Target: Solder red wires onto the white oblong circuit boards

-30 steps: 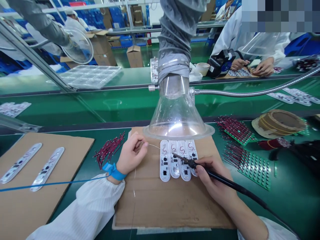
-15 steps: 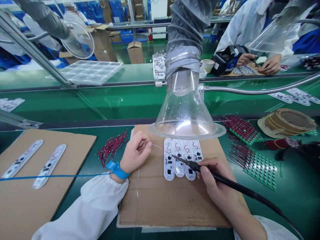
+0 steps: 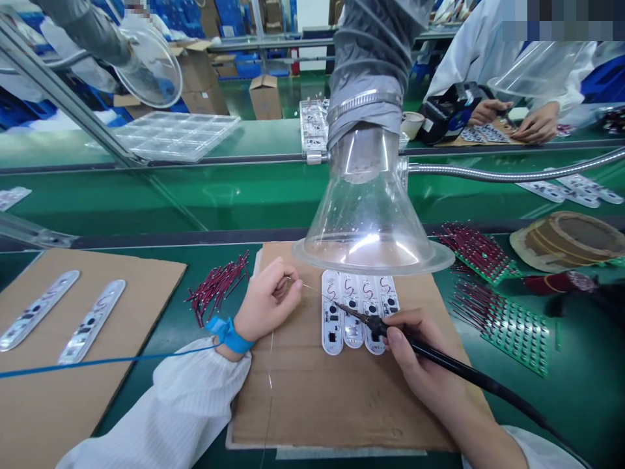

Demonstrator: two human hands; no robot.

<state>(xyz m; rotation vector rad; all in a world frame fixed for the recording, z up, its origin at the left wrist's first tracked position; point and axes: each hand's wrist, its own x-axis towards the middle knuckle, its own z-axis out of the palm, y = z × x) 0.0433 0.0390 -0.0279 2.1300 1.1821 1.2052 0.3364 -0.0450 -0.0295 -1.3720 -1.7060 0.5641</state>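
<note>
My right hand (image 3: 422, 352) grips a black soldering iron (image 3: 372, 324), its tip over the leftmost of several white circuit boards (image 3: 333, 335) lying side by side on cardboard (image 3: 312, 404). Between the thumb and fingers of my left hand (image 3: 273, 293) is a thin solder wire (image 3: 312, 288), which runs right toward the iron's tip; its other end trails down across the cardboard. Whether wire and tip touch is too small to tell. Short red wires show on the boards. A blue wrist strap (image 3: 230, 334) with a cord circles my left wrist.
A clear fume hood (image 3: 374, 241) hangs low over the boards' upper ends. Red wires (image 3: 219, 286) lie left of my left hand. Wired green boards (image 3: 517, 329) and a round tan container (image 3: 566, 241) are at right. Across the bench, a co-worker's hands (image 3: 537, 122) handle boards.
The view has shifted slightly. My left hand's fingers have moved a little, with the wire still in them. The soldering iron stays at the leftmost board.
</note>
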